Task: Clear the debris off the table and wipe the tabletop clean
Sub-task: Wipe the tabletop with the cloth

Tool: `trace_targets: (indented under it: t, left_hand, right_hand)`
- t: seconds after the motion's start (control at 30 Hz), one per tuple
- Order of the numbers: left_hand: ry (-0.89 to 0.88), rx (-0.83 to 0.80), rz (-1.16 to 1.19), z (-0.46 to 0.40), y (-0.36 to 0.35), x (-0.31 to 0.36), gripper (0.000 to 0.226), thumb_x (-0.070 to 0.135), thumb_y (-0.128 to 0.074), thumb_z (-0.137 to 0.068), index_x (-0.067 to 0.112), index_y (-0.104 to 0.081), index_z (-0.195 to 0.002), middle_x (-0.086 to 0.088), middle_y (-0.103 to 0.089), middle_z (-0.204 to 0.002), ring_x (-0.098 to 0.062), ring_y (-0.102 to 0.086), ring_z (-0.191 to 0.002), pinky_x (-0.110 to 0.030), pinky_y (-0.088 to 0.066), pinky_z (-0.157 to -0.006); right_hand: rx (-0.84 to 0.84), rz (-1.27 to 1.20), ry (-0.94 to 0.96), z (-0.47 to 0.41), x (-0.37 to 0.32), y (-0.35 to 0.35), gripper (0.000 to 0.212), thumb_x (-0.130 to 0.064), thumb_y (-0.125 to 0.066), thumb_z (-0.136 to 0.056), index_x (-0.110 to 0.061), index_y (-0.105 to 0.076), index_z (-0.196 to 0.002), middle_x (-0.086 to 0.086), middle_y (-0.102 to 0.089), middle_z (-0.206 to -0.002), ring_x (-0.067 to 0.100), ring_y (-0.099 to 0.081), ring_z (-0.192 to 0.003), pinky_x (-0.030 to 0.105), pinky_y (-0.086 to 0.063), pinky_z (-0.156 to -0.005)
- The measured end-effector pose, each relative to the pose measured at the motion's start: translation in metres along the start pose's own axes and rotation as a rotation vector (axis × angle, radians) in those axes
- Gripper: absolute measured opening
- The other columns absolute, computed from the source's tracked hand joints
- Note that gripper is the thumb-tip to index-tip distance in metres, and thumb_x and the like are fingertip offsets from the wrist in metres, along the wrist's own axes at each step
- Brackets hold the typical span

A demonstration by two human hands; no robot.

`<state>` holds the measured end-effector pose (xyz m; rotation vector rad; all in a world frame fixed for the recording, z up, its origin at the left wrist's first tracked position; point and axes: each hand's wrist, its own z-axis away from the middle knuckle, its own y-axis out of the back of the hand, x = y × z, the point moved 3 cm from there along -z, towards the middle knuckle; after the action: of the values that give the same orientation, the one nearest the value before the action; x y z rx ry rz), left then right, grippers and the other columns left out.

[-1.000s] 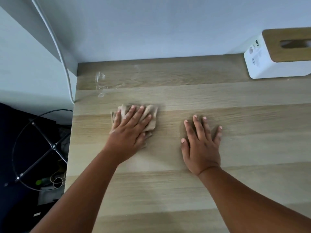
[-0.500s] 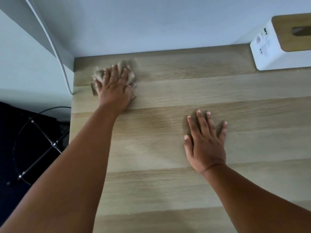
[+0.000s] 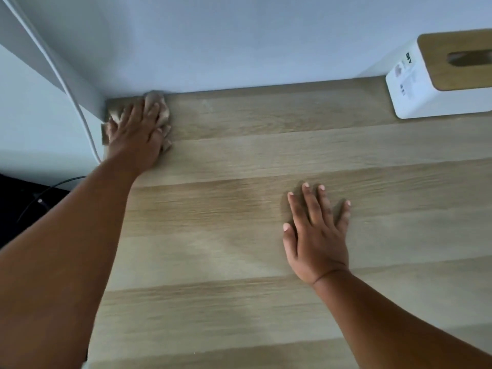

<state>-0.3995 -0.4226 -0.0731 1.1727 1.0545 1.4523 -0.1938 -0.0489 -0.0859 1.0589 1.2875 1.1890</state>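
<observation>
My left hand [image 3: 135,134] presses a crumpled beige cloth [image 3: 163,113] flat against the far left corner of the light wooden table [image 3: 239,235], right by the wall. The fingers lie spread over the cloth, which sticks out around them. My right hand [image 3: 316,235] rests flat on the tabletop near the middle, fingers straight and spread, holding nothing. No smear or debris shows on the wood around the cloth.
A white tissue box [image 3: 436,75] with a wooden lid stands at the far right against the wall. A white cable [image 3: 72,94] runs down the wall left of the table. Dark floor and a black wire [image 3: 40,198] lie beyond the left edge.
My left hand has slid the cloth from the mid-left of the table up over the smear into the far left corner. My right hand has stayed flat in place.
</observation>
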Motion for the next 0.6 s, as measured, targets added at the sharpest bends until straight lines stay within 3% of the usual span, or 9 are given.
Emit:
trace_targets:
  t: [0.13, 0.27, 0.37, 0.5, 0.6]
  left_hand:
    - [0.080, -0.037, 0.024, -0.015, -0.008, 0.035, 0.070, 0.057, -0.025, -0.096, 0.036, -0.019, -0.163, -0.001, -0.005, -0.175, -0.029, -0.004, -0.161, -0.066, 0.001, -0.123]
    - [-0.216, -0.045, 0.006, 0.027, -0.017, 0.049, 0.067, 0.059, -0.024, -0.100, 0.037, -0.022, -0.163, 0.003, -0.007, -0.175, -0.024, -0.001, -0.161, -0.062, 0.003, -0.126]
    - [-0.300, -0.027, 0.017, 0.054, -0.016, 0.022, 0.064, 0.053, -0.028, -0.099, 0.038, -0.027, -0.162, 0.005, -0.013, -0.174, -0.023, -0.007, -0.161, -0.060, -0.005, -0.127]
    - [-0.183, -0.013, 0.021, 0.054, -0.006, -0.016, 0.066, 0.055, -0.027, -0.098, 0.039, -0.024, -0.163, 0.007, -0.013, -0.174, -0.019, -0.008, -0.161, -0.048, -0.003, -0.128]
    - [-0.039, 0.031, 0.050, 0.034, 0.001, -0.020, 0.068, 0.052, -0.027, -0.097, 0.032, -0.029, -0.162, -0.002, -0.018, -0.173, -0.025, -0.014, -0.160, -0.054, -0.010, -0.128]
  right_hand:
    - [0.005, 0.010, 0.003, 0.000, 0.000, -0.001, 0.064, -0.044, -0.039, -0.098, -0.024, -0.040, -0.158, 0.009, -0.025, -0.171, 0.035, -0.014, -0.160, 0.075, -0.010, -0.119]
    - [0.008, 0.011, -0.004, -0.001, 0.000, -0.001, 0.065, -0.044, -0.040, -0.097, -0.023, -0.039, -0.158, 0.008, -0.024, -0.171, 0.034, -0.014, -0.160, 0.074, -0.011, -0.119]
    - [0.015, 0.006, -0.007, -0.001, 0.000, 0.000, 0.065, -0.043, -0.041, -0.096, -0.023, -0.040, -0.158, 0.008, -0.025, -0.171, 0.034, -0.015, -0.160, 0.075, -0.011, -0.119]
    - [0.030, -0.002, -0.005, 0.000, 0.001, -0.001, 0.066, -0.043, -0.042, -0.095, -0.023, -0.041, -0.158, 0.008, -0.026, -0.171, 0.033, -0.016, -0.160, 0.075, -0.011, -0.119]
    - [0.032, -0.007, -0.002, 0.000, 0.001, -0.001, 0.065, -0.043, -0.042, -0.095, -0.023, -0.041, -0.157, 0.008, -0.026, -0.171, 0.034, -0.016, -0.160, 0.075, -0.011, -0.119]
